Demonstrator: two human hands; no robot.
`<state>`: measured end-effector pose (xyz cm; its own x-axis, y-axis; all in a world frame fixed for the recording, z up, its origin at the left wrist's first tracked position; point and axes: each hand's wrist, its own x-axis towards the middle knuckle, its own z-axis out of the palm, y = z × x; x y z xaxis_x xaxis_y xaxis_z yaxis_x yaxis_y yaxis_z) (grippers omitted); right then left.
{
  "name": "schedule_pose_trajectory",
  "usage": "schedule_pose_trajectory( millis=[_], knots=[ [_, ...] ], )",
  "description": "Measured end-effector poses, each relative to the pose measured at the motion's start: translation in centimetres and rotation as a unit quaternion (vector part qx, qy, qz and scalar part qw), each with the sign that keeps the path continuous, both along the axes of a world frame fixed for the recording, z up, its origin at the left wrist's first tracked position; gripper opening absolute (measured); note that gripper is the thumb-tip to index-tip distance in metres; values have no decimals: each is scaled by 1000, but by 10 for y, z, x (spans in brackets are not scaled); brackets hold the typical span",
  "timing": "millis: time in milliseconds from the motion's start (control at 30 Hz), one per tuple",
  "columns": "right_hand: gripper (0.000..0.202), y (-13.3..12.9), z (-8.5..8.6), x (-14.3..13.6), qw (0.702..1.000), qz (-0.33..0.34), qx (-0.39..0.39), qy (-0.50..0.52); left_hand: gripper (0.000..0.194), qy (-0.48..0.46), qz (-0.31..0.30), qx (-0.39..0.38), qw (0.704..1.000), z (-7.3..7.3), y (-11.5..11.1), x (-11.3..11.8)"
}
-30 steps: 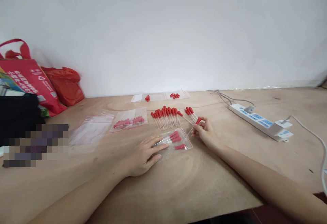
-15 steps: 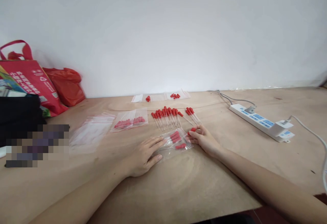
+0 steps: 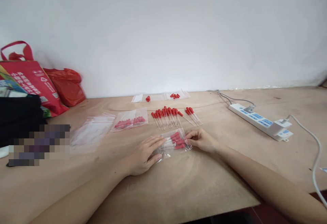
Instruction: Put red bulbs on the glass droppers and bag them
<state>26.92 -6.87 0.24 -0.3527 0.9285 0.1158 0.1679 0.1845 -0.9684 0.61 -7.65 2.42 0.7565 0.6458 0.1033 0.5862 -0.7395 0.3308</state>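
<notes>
A clear zip bag lies on the table between my hands, holding several droppers with red rubber bulbs and thin clear stems pointing left. My left hand rests on the bag's left end, fingers stretched out flat and thumb apart. At the bag's right end, my right hand has its fingers closed at the bulb of a dropper lying inside the bag; the fingertips are partly hidden by the plastic. Beyond the bag, a row of loose droppers lies with bulbs facing away, and a smaller group lies to its right.
A filled zip bag and flat plastic bags lie left. Bags with small red bulbs lie by the wall. A power strip with cables sits right. A red shopping bag and dark cloth stand far left.
The dropper in my right hand has moved left into the bag, among the others. My right hand has shifted slightly left and down; my left hand has stayed in place.
</notes>
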Motion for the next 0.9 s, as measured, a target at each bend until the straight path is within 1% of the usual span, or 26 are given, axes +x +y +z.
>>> schedule_pose_trajectory(
  millis=[67,200,267,333,367,433,500,567,633,700,767,833,900],
  knots=[
    [27,3,-1,1,1000,4,7,-13,47,-7,-5,3,1000,-1,1,-1],
    [28,7,-4,1,998,-36,-33,-35,46,0,-15,7,1000,0,2,-2],
    [29,7,-5,0,999,-14,-21,-37,44,10,-11,8,1000,0,2,-1],
    [29,5,-4,-1,999,20,11,-40,43,16,-7,8,1000,1,2,0],
    [29,5,-3,-2,998,25,28,-46,43,18,-7,7,1000,1,2,0],
    [31,4,-2,-3,996,13,59,-68,43,16,-9,5,1000,2,1,0],
    [33,3,1,-3,994,16,72,-86,43,11,-7,5,1000,1,1,-1],
    [35,3,4,-2,994,50,56,-81,42,9,-4,8,1000,1,2,-1],
    [38,3,9,0,996,69,7,-64,42,11,-6,11,1000,1,2,-1],
    [42,3,12,1,997,26,-43,-60,43,13,-9,10,1000,1,2,-1],
    [42,3,13,0,995,-33,-67,-65,43,16,-9,6,1000,1,1,-1],
    [36,4,11,-3,993,-73,-55,-73,43,14,-10,1,1000,2,1,-2],
    [32,5,6,-5,991,-94,-37,-88,42,-3,-11,-4,1000,3,1,-2]
  ],
)
